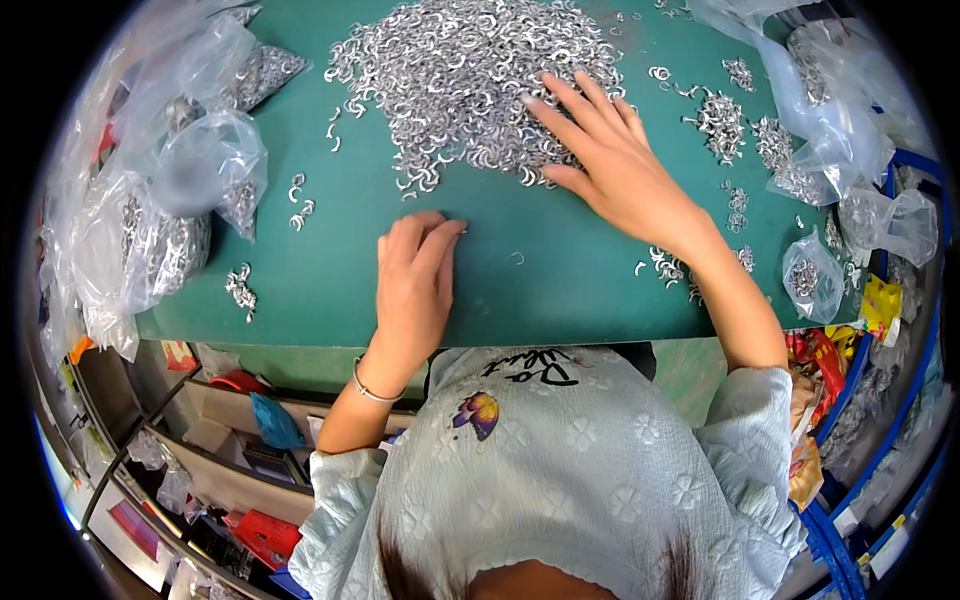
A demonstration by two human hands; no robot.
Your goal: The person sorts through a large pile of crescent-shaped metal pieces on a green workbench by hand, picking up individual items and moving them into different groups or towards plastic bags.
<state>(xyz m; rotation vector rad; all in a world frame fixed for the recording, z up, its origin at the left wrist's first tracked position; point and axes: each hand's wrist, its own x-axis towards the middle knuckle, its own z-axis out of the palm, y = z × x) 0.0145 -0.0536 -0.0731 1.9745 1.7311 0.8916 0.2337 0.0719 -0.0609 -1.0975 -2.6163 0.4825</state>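
Note:
A large heap of small, curved silvery metal pieces lies on the green tabletop at the far middle. My right hand rests at the heap's right edge, fingers spread apart and fingertips touching the pieces. Closer to me, my left hand is low over the table with its fingers curled together. A tiny bright bit shows at those fingertips, too small to make out. One loose curved piece lies to the right of my left hand.
Clear plastic bags of metal pieces crowd the table's left side. Small piles and more bags stand on the right. A few pieces lie near the left front. Below are shelves with a red bin and blue racking.

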